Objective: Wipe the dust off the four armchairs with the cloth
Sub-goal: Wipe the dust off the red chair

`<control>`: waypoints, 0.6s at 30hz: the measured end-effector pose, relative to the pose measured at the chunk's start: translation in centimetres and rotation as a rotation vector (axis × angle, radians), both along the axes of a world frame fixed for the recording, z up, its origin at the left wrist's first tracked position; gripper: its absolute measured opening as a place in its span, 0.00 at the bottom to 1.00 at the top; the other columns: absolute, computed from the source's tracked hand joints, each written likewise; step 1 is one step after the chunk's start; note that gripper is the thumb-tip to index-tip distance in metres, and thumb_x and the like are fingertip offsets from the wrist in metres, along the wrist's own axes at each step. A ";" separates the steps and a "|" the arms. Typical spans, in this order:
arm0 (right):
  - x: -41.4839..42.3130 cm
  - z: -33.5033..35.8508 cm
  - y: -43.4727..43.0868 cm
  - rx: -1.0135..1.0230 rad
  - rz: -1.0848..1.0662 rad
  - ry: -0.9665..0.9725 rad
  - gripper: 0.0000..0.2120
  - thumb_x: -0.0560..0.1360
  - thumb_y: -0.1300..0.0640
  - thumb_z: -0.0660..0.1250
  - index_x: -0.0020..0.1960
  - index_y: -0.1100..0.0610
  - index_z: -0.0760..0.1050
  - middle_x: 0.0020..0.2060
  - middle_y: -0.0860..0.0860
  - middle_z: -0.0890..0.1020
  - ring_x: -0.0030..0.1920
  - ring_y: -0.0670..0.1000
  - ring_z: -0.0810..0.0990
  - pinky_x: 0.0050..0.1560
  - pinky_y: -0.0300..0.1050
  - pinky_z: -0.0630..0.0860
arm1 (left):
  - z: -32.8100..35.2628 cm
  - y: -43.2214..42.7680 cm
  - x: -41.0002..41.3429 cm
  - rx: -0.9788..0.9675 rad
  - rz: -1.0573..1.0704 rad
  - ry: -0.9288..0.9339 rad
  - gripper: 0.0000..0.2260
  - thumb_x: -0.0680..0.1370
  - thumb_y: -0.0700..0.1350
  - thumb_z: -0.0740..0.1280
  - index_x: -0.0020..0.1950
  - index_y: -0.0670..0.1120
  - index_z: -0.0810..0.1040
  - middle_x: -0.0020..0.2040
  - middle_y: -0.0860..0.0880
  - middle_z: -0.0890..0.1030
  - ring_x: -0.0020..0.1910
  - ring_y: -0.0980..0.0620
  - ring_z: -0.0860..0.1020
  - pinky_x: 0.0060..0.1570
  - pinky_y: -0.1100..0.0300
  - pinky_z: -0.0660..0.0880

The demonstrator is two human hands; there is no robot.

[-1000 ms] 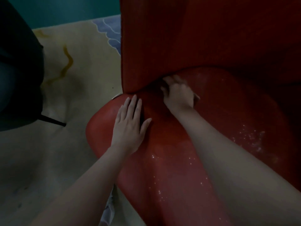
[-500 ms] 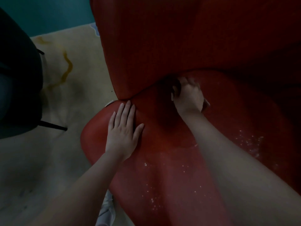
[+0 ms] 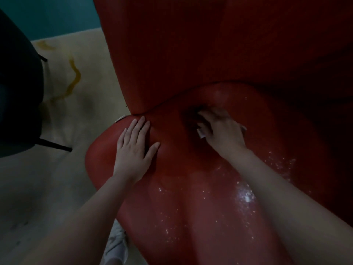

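Note:
A red armchair (image 3: pixel 191 207) fills the view, its seat speckled with white dust toward the front right. My left hand (image 3: pixel 133 150) lies flat with straight fingers on the seat's left edge, near the crease with the backrest. My right hand (image 3: pixel 221 131) presses down on a cloth (image 3: pixel 201 133) at the back of the seat; only small pale corners of the cloth show beside the hand. The fingers reach into the dark crease under the backrest.
A dark chair (image 3: pixel 17 92) with thin black legs stands at the left on a pale rug (image 3: pixel 66 111) with a yellow squiggle. A teal wall (image 3: pixel 57 14) runs behind. My pale shoe (image 3: pixel 116 245) shows under the seat's front.
My right hand with the cloth has slid to the right along the crease at the back of the seat. My left hand has stayed flat on the seat's left side.

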State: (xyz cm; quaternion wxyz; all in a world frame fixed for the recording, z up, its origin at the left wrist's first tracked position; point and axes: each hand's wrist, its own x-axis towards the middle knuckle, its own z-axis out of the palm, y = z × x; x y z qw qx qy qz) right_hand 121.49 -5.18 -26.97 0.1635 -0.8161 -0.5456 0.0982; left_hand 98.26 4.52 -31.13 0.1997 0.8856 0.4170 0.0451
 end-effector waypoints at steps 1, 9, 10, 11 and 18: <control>0.9 -0.1 0.2 -0.019 -0.127 -0.008 0.16 0.79 0.57 0.65 0.66 0.59 0.76 0.62 0.58 0.78 0.61 0.63 0.76 0.55 0.56 0.75 | 0.1 0.0 0.0 -0.005 0.002 -0.009 0.31 0.80 0.63 0.50 0.78 0.48 0.60 0.80 0.52 0.59 0.79 0.54 0.51 0.75 0.62 0.39; -4.8 0.0 3.0 -0.036 -0.078 0.032 0.15 0.78 0.55 0.65 0.64 0.54 0.77 0.62 0.54 0.78 0.60 0.59 0.76 0.55 0.51 0.75 | 1.8 0.9 0.6 -0.097 -0.019 -0.027 0.33 0.75 0.63 0.55 0.75 0.44 0.66 0.76 0.48 0.65 0.76 0.47 0.60 0.74 0.48 0.54; -5.8 0.0 2.4 0.005 -0.009 0.056 0.13 0.76 0.57 0.67 0.60 0.55 0.79 0.58 0.53 0.80 0.57 0.59 0.78 0.51 0.51 0.77 | 2.1 1.1 0.7 -0.094 -0.045 -0.019 0.33 0.75 0.62 0.55 0.74 0.44 0.67 0.75 0.47 0.66 0.75 0.46 0.61 0.73 0.47 0.56; -6.3 0.0 1.7 0.039 0.027 0.085 0.12 0.75 0.57 0.67 0.58 0.56 0.81 0.55 0.53 0.82 0.55 0.58 0.80 0.48 0.50 0.79 | 2.4 1.3 1.1 -0.090 -0.091 -0.010 0.32 0.76 0.62 0.55 0.74 0.44 0.67 0.75 0.47 0.66 0.75 0.46 0.62 0.73 0.46 0.58; -1.5 -0.2 -4.7 0.020 -0.376 0.015 0.15 0.73 0.61 0.73 0.59 0.60 0.79 0.55 0.59 0.81 0.53 0.64 0.79 0.50 0.55 0.79 | 4.3 2.5 6.3 -0.112 -0.328 0.017 0.31 0.77 0.58 0.61 0.77 0.44 0.65 0.77 0.49 0.63 0.74 0.43 0.64 0.74 0.43 0.61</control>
